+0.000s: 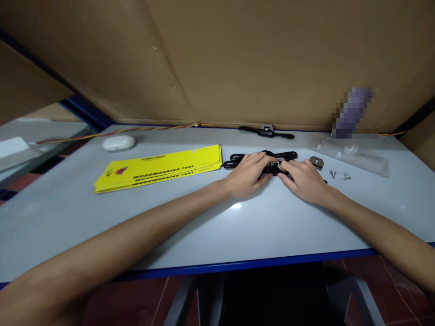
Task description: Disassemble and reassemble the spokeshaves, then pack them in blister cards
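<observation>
My left hand (246,174) and right hand (304,181) meet at the middle of the desk (204,226), both curled over a black spokeshave (272,168) lying flat there; my fingers pinch its centre, where a small silvery part shows. More black handles (238,158) lie touching it just behind. Left of them sits a stack of yellow cards (159,170). Right of my right hand lie a small metal plate (316,162) and two wing nuts (339,174).
</observation>
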The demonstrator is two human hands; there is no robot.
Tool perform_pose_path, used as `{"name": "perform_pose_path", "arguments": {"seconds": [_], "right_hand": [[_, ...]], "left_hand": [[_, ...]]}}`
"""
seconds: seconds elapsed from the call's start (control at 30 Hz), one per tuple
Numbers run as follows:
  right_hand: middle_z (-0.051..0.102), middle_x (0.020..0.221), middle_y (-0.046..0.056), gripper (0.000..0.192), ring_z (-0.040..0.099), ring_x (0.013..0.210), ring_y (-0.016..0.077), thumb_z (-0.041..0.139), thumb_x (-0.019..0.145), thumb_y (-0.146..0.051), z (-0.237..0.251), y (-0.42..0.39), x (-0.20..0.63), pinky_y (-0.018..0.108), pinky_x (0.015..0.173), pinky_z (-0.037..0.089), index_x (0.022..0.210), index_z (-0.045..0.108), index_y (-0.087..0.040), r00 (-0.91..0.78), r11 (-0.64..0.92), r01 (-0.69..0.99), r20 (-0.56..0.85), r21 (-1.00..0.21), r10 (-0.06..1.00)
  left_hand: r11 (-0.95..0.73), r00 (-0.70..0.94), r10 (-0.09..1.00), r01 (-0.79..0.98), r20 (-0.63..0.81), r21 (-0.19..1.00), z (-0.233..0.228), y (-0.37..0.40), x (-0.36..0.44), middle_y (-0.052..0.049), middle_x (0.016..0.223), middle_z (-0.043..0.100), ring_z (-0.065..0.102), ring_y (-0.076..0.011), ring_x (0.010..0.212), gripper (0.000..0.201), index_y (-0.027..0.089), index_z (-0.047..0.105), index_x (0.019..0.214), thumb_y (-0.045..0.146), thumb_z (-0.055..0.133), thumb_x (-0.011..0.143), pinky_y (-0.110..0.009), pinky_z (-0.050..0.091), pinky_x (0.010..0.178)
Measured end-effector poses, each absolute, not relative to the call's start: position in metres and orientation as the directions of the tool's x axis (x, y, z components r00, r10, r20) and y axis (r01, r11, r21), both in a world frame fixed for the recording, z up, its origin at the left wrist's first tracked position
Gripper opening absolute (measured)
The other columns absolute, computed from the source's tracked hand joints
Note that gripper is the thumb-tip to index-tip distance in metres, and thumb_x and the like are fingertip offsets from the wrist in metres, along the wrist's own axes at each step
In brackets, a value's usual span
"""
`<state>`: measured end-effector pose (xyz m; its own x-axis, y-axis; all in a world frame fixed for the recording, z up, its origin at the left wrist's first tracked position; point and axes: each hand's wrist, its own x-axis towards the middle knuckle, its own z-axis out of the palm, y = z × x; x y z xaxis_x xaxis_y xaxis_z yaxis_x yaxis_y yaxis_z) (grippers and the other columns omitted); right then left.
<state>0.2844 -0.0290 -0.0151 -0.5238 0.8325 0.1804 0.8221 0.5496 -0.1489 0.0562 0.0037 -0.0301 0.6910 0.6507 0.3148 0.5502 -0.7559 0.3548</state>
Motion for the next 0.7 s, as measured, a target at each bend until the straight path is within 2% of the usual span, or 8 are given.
{"name": "perform_pose_path", "arguments": {"seconds": [0.1,0.37,0.7], "right_hand": [[0.072,0.092,0.009,0.020,0.062,0.082,0.0252,0.041,0.104,-0.031,-0.0159,-0.0283,0.2850,0.038,0.078,0.031,0.099,0.059,-0.022,-0.522,0.551,0.816,0.191,-0.171,0.832],[0.074,0.092,0.007,0.016,0.063,0.081,0.0242,0.043,0.104,-0.030,-0.0168,-0.0279,0.2848,0.038,0.078,0.030,0.099,0.056,-0.022,-0.516,0.545,0.813,0.181,-0.203,0.837],[0.076,0.096,0.007,0.017,0.065,0.082,0.0244,0.042,0.104,-0.028,-0.0144,-0.0286,0.2863,0.038,0.078,0.030,0.098,0.057,-0.022,-0.540,0.564,0.800,0.163,-0.203,0.826]], "left_hand": [[-0.758,0.690,0.649,0.553,0.319,0.346,-0.0311,0.0039,0.0564,-0.012,0.121,0.065,0.059,-0.0291,0.110,0.031,0.018,0.059,0.130,0.027,0.050,0.102,-0.044,0.045,0.096],[-0.767,0.697,0.640,0.551,0.323,0.329,-0.0319,0.0048,0.0551,-0.013,0.120,0.064,0.059,-0.0293,0.110,0.039,0.016,0.059,0.138,0.026,0.049,0.102,-0.044,0.046,0.095],[-0.823,0.734,0.568,0.489,0.373,0.290,-0.0374,0.0101,0.0547,-0.012,0.114,0.061,0.057,-0.0272,0.105,0.047,0.016,0.058,0.147,0.028,0.050,0.103,-0.043,0.048,0.096]]}}
